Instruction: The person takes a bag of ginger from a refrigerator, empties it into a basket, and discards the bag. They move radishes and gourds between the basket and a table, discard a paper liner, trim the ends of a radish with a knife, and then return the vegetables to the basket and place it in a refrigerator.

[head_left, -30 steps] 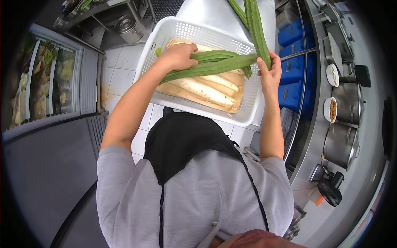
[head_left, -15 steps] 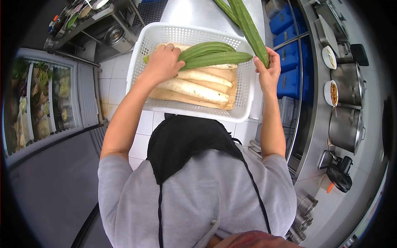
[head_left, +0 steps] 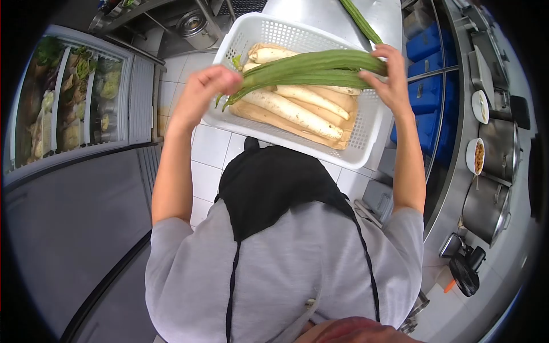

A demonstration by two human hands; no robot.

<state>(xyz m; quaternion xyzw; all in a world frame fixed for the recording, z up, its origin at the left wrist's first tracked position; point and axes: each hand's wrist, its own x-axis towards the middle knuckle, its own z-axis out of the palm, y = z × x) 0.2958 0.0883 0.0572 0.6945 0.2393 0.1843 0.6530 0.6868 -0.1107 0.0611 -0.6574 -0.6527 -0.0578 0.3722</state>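
Several long green ridge gourds lie crosswise above white radishes in a white perforated plastic basket. My left hand, slightly blurred, is curled at the gourds' left end, with its fingertips against the upper one. My right hand is bent around their right end, thumb below and fingers above. Brown paper lines the basket under the radishes. Another ridge gourd rests on the steel table beyond the basket, near my right fingers.
On the left stands a glass-fronted fridge with vegetables inside. Blue bins fill shelving on the right. Beyond them a steel counter carries small white bowls and large pots. A lidded steel pot sits at the upper left.
My left hand has moved to the gourds' left end. My right hand has left the gourd over the table and now grips the right end of those over the basket. The view has shifted.
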